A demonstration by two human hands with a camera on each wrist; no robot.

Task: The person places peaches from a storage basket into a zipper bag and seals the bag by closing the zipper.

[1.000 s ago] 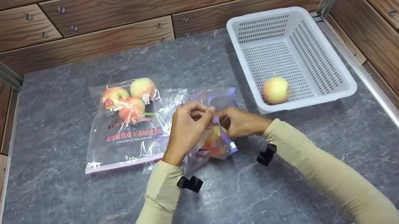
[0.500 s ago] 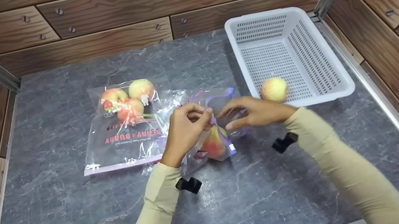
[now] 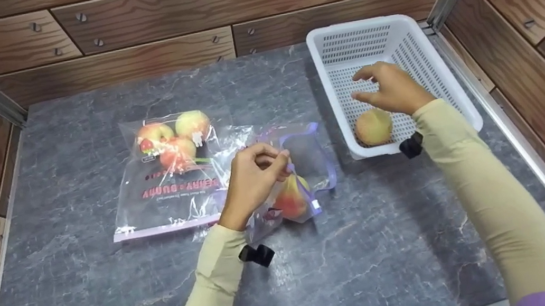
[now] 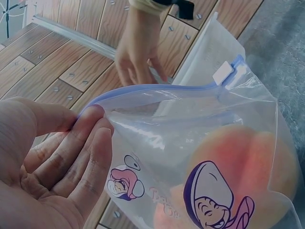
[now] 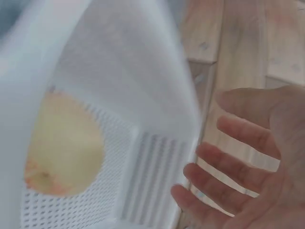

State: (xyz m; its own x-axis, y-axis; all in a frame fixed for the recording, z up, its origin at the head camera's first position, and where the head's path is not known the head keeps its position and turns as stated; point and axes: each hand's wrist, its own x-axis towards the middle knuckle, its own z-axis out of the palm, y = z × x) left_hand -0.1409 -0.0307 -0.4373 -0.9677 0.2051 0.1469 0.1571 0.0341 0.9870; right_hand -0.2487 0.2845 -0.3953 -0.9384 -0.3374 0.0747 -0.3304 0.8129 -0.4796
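My left hand [image 3: 257, 176] pinches the purple-edged top of a clear zip bag [image 4: 157, 102] between thumb and fingers, holding its mouth up. Inside that bag are apples [image 4: 228, 157], red and yellow, partly behind a printed cartoon figure. A white slider sits on the bag's zip edge. Over the white basket [image 3: 330, 91] hovers my right hand [image 3: 394, 88], fingers spread and holding nothing. One yellow-red apple [image 3: 374, 127] lies in the basket's near left corner, just below that hand.
Left of the held bag, a second clear zip bag [image 3: 168, 210] with a pink edge lies flat with 3 apples [image 3: 176, 153] inside. Wood-patterned walls [image 3: 152, 20] and metal rails border the grey marbled table [image 3: 111, 293].
My right hand has left the bag's mouth and moved right and away from me, over the basket. My left hand stays on the bag's edge.
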